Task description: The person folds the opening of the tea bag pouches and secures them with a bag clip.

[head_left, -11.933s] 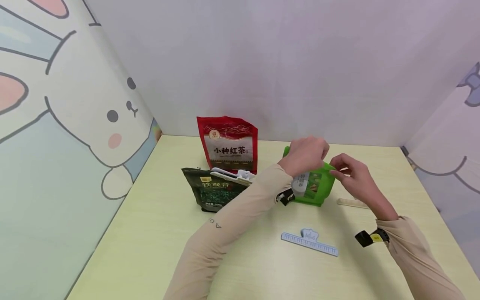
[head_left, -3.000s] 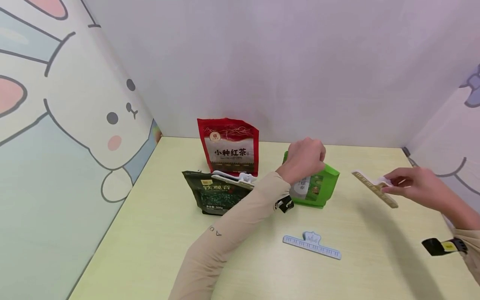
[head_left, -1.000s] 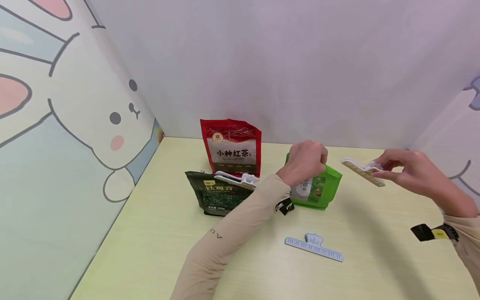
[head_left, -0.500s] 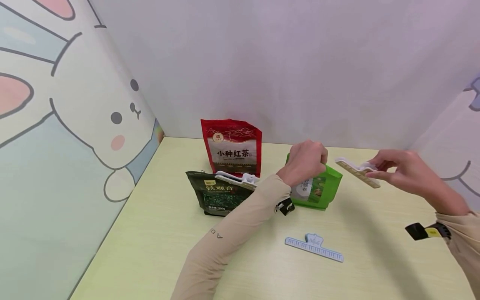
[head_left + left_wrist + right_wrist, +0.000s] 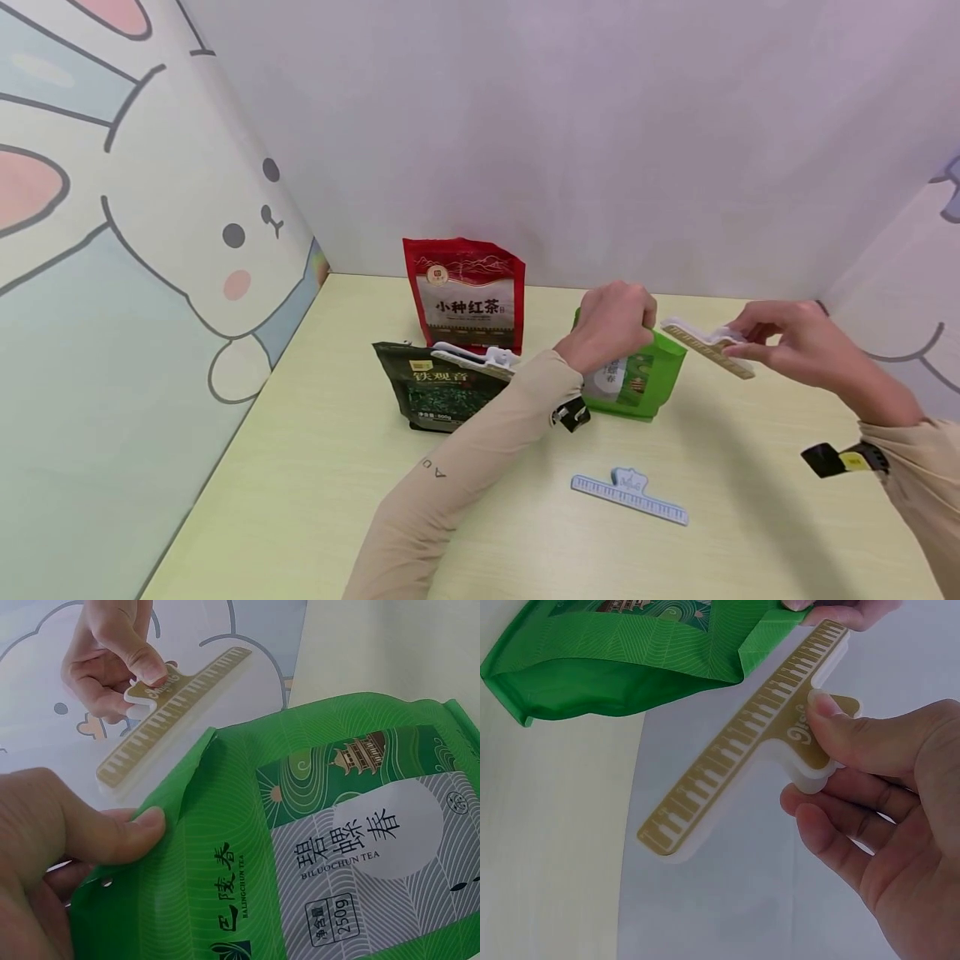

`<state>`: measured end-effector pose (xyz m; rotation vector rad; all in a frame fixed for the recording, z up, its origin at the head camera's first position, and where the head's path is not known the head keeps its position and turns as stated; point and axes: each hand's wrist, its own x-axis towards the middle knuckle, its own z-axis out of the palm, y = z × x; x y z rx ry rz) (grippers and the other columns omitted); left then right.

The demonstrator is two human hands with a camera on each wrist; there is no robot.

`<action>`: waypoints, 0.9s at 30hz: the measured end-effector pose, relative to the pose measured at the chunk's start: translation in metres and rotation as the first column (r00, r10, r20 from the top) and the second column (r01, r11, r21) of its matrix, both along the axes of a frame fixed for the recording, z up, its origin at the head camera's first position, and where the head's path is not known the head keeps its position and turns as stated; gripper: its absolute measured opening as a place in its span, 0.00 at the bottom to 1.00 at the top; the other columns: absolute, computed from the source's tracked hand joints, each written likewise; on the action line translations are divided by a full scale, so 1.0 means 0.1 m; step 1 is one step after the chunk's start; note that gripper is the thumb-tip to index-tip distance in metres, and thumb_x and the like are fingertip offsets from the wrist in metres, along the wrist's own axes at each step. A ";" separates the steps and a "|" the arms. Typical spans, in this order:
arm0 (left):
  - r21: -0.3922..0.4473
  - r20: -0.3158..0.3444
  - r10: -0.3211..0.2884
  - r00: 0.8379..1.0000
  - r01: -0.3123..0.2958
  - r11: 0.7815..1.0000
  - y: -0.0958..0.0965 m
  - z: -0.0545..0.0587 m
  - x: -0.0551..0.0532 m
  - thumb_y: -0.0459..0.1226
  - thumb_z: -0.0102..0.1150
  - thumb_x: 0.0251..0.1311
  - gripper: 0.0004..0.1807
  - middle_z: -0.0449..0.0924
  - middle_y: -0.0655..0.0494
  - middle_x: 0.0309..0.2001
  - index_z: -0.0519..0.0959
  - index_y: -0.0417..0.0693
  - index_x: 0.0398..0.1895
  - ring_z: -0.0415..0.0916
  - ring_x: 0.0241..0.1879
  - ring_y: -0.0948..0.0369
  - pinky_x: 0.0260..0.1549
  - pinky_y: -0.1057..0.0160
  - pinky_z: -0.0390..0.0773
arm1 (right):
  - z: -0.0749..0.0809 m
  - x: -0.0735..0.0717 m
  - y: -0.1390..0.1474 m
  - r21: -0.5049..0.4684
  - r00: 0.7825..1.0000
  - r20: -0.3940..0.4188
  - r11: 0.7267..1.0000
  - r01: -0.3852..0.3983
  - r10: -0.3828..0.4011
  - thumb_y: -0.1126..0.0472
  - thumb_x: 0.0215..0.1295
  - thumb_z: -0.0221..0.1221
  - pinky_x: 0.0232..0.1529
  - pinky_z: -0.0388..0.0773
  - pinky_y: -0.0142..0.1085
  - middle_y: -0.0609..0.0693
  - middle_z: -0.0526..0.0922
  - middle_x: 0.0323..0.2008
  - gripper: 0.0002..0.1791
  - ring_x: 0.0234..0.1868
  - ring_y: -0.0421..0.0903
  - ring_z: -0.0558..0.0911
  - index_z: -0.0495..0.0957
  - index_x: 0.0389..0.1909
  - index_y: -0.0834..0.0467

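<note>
My left hand (image 5: 611, 325) pinches the folded top edge of a green tea bag (image 5: 225, 795), which stands upright on the table. In the left wrist view the thumb presses on the fold at the bag's top. My right hand (image 5: 787, 342) holds a gold and white bag clip (image 5: 742, 742) with a piano-key pattern, thumb on one handle tab and fingers behind the other. In the head view the clip is raised above the table, just right of the green bag's upper corner. The left fingers behind the bag are mostly hidden.
A red tea bag (image 5: 468, 292) stands at the back. In front of it is a dark green tea bag (image 5: 442, 396) with a white clip (image 5: 476, 358) across its top. A blue piano-key clip (image 5: 628, 496) lies on the table nearer the front.
Since the earliest frame, my right hand has left the green bag and picked up the gold clip from the table. Lately it has carried the clip left toward the bag. My left hand stays there.
</note>
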<state>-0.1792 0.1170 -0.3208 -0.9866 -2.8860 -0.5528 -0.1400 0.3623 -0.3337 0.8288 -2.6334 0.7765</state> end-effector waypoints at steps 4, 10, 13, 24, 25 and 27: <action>0.014 0.007 0.004 1.000 -0.004 1.000 0.00 -0.01 0.00 0.27 0.51 0.45 0.19 0.46 0.61 0.17 0.55 0.54 0.13 0.43 0.19 0.65 0.18 0.68 0.45 | -0.01 -0.01 -0.01 0.017 1.000 0.006 1.000 0.007 -0.007 0.76 0.37 0.72 0.27 0.70 0.21 0.38 0.78 0.22 0.19 0.22 0.34 0.76 0.79 0.24 0.51; 0.019 0.005 0.018 1.000 -0.018 1.000 0.00 -0.01 -0.01 0.27 0.52 0.45 0.19 0.44 0.61 0.18 0.53 0.54 0.14 0.42 0.20 0.65 0.19 0.68 0.44 | -0.02 -0.01 -0.05 0.024 0.998 0.045 0.999 0.044 -0.045 0.75 0.39 0.72 0.25 0.69 0.22 0.39 0.78 0.22 0.18 0.22 0.35 0.75 0.78 0.24 0.50; 0.017 0.006 0.025 1.000 -0.025 1.000 0.00 -0.02 -0.01 0.27 0.52 0.45 0.19 0.45 0.61 0.18 0.53 0.54 0.14 0.43 0.20 0.65 0.19 0.67 0.44 | -0.02 -0.02 -0.07 0.048 0.997 0.051 0.997 0.058 -0.060 0.73 0.41 0.72 0.24 0.69 0.24 0.38 0.77 0.22 0.17 0.22 0.34 0.75 0.78 0.24 0.50; 0.038 0.013 0.019 1.000 -0.019 0.999 0.00 -0.02 -0.01 0.26 0.51 0.46 0.19 0.45 0.61 0.17 0.54 0.54 0.12 0.41 0.20 0.65 0.18 0.67 0.44 | -0.08 -0.07 -0.07 0.057 0.999 0.031 0.998 -0.008 0.006 0.74 0.40 0.72 0.22 0.69 0.24 0.39 0.77 0.22 0.15 0.21 0.34 0.73 0.80 0.25 0.53; 0.042 0.010 0.016 1.000 -0.016 0.999 0.00 -0.02 -0.01 0.26 0.50 0.45 0.20 0.43 0.60 0.18 0.52 0.54 0.13 0.39 0.21 0.64 0.19 0.67 0.43 | -0.08 -0.08 -0.07 0.054 0.999 0.035 0.998 -0.010 0.009 0.74 0.40 0.72 0.21 0.69 0.24 0.40 0.77 0.22 0.15 0.21 0.34 0.73 0.80 0.25 0.53; 0.047 0.007 0.014 1.000 -0.014 0.999 -0.01 -0.02 -0.01 0.25 0.49 0.44 0.20 0.41 0.59 0.19 0.50 0.53 0.15 0.37 0.21 0.64 0.20 0.67 0.42 | -0.09 -0.08 -0.08 0.052 0.999 0.039 0.999 -0.014 0.012 0.74 0.39 0.72 0.21 0.69 0.24 0.40 0.77 0.22 0.16 0.21 0.34 0.73 0.80 0.25 0.54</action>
